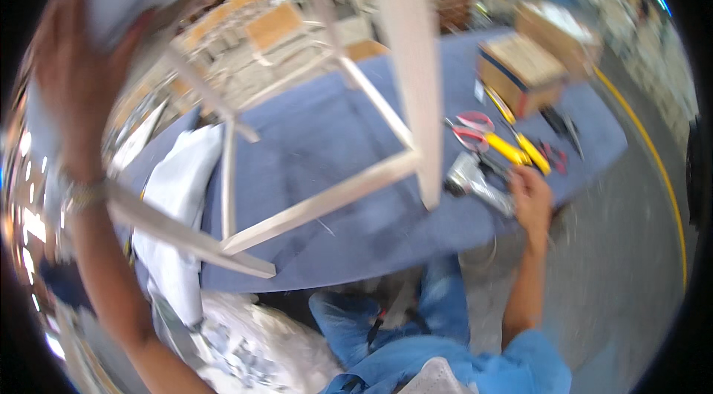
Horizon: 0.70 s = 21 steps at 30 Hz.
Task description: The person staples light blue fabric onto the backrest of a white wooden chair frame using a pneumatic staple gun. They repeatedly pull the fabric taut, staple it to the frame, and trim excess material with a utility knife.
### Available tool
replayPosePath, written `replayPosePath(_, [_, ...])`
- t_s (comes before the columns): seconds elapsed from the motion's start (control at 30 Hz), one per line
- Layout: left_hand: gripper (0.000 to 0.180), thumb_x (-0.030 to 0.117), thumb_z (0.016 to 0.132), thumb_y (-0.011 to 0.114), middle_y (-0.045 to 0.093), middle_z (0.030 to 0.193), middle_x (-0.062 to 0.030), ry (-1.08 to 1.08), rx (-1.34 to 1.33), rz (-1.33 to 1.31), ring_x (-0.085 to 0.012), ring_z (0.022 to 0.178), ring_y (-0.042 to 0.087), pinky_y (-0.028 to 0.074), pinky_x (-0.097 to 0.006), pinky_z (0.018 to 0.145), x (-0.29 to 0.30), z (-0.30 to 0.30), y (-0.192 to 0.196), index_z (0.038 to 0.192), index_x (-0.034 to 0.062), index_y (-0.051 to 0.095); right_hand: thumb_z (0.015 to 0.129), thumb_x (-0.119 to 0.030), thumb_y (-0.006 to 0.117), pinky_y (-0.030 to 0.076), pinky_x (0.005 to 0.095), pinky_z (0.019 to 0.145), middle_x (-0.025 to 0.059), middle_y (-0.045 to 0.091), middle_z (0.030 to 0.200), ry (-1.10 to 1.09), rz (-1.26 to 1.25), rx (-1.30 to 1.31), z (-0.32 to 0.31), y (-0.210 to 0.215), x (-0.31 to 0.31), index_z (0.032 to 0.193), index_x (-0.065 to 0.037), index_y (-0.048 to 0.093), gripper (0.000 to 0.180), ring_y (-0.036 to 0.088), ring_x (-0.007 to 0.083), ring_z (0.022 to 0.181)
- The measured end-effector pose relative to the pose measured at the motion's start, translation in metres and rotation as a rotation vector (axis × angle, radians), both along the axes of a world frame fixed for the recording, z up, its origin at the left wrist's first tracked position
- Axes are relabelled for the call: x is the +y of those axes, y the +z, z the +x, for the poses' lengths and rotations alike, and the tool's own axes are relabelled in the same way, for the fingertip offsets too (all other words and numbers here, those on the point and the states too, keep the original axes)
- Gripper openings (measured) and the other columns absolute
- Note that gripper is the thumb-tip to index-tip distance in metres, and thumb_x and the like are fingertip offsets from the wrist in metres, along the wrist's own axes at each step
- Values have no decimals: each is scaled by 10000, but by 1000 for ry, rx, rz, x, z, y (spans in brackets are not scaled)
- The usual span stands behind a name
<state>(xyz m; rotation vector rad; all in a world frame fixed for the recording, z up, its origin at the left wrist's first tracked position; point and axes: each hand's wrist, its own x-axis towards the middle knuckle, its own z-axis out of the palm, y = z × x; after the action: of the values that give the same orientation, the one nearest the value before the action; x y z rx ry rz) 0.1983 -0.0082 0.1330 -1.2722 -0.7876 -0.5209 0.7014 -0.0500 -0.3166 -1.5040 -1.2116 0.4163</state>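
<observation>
Right hand [532, 197] fingers closed on a grey metal tool [475, 180] at the blue counter's [327, 134] near right edge; left hand [70, 75] grips the raised white wooden frame [319, 204] over the counter; red-handled scissors [469, 130] and yellow-handled tools [520, 147] just beyond.

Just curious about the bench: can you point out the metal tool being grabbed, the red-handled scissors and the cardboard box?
metal tool [475, 182], head view, shiny body.
red-handled scissors [472, 130], head view, handle loops.
cardboard box [523, 60], head view, top face.
</observation>
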Motion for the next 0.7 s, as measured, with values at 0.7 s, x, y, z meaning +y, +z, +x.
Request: replayPosePath(0.7, [578, 112, 919, 536, 432, 1542, -268, -128, -200, 229, -404, 1459, 390, 257, -551, 1219, 81, 8, 41, 1466, -45, 436, 1098, -339, 470, 494, 250, 546, 98, 691, 977, 327, 445, 275, 13, 180, 18, 1318, -48, 526, 370, 595, 99, 628])
